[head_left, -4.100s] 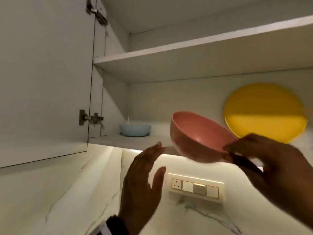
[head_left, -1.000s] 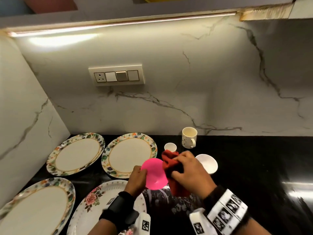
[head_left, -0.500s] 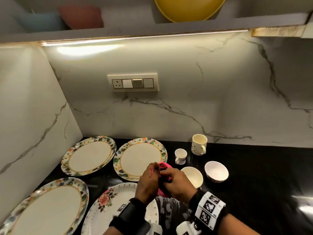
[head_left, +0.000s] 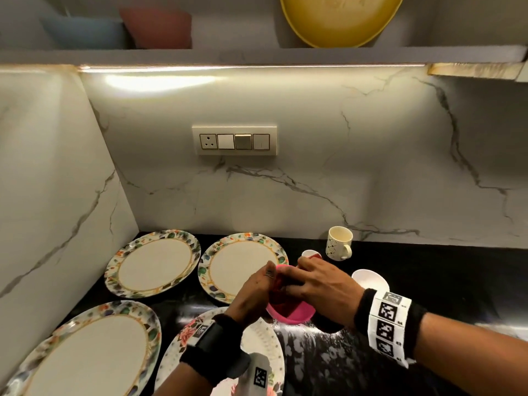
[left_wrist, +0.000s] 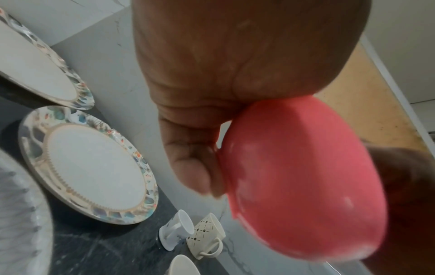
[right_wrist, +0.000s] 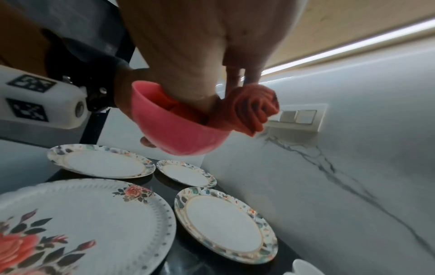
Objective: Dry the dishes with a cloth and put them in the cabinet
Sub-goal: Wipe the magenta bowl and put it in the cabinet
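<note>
Our left hand [head_left: 251, 292] comes up from the counter's front edge with the wrist bent inward, its fingers curled around the left side of the pink bowl [head_left: 291, 312] and the thumb hooked over the rim. We hold the bowl in the air above the black counter [head_left: 428, 281], near the middle of it and a little toward the front edge. Our right hand [head_left: 320, 284] reaches in from the right, palm down, with its fingers pushed into the bowl and bunched around the red cloth [head_left: 281, 292]; in the right wrist view a rolled fold of the cloth [right_wrist: 249, 109] spills over the far rim.

Toward the left end of the counter lie four floral-rimmed plates, two along the back wall and two at the front edge; the back right plate [head_left: 243, 267] sits just beyond our left hand, and the rose-patterned plate [head_left: 217, 347] lies directly beneath our left wrist. Behind our hands, near the back edge, stand a small white cup [head_left: 311, 253], partly hidden by our right fingers, and a cream mug [head_left: 338, 242]. A white bowl [head_left: 370, 280] rests just right of our right hand. On the cabinet shelf [head_left: 257, 57] above sit a blue bowl [head_left: 83, 31], a dull pink bowl [head_left: 157, 27] and a yellow plate [head_left: 340, 18] leaning upright.
</note>
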